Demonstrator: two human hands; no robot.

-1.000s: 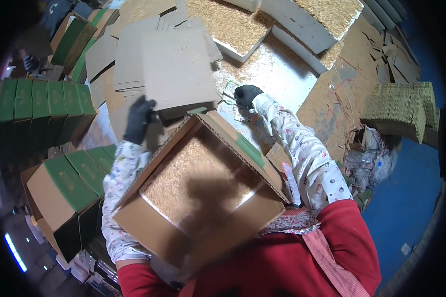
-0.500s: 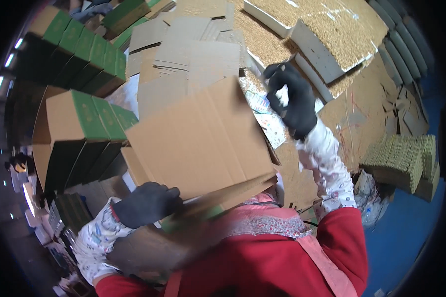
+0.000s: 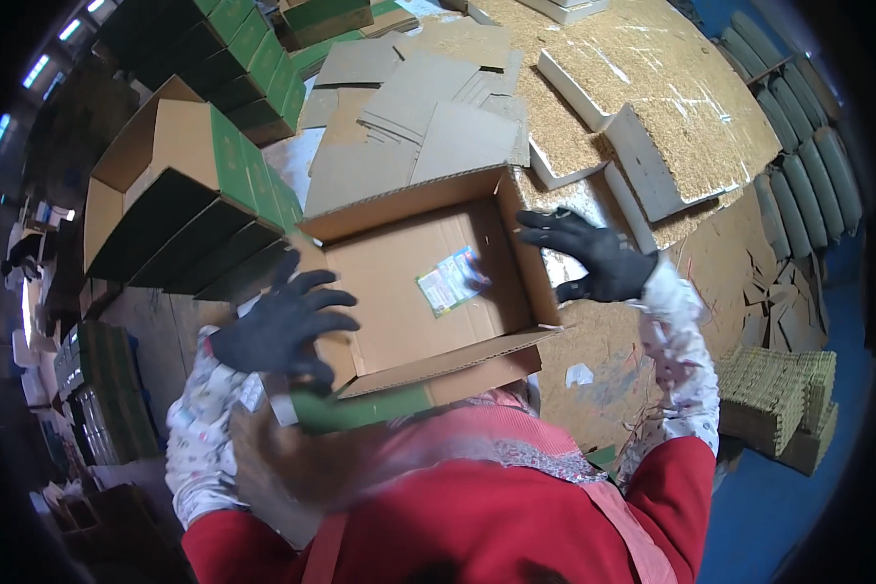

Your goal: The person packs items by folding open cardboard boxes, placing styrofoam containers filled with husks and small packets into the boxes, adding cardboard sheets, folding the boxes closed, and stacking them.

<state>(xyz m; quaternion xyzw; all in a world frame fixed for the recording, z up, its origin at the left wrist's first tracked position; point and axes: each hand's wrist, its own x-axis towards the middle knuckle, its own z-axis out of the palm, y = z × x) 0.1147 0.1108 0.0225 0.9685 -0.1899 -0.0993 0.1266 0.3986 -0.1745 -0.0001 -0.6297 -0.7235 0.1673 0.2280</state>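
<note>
An open brown cardboard box (image 3: 384, 297) stands in front of me, its inside facing up. On its floor lies a small printed packet (image 3: 450, 282), pale with blue and green parts. My left hand (image 3: 287, 328), in a dark glove, is spread at the box's left side, fingers apart over its edge. Beside the right wall is my gloved right hand (image 3: 605, 258), fingers stretched toward the rim and thumb apart from them. Whether the right fingertips touch the box, I cannot tell. A blurred green flap (image 3: 365, 409) hangs below the near wall.
Green and brown boxes (image 3: 248, 180) stand stacked at the left. Flat grey cardboard sheets (image 3: 467, 136) lie behind the box. Far right are white-edged trays (image 3: 642, 161) amid straw-coloured material (image 3: 681, 68). Stacked moulded trays (image 3: 774, 394) sit near the blue floor (image 3: 847, 321).
The broad cardboard panel that faced me is gone from view, and the box's inside now shows. My left hand has uncurled; my right hand has come down beside the box. The view has shifted.
</note>
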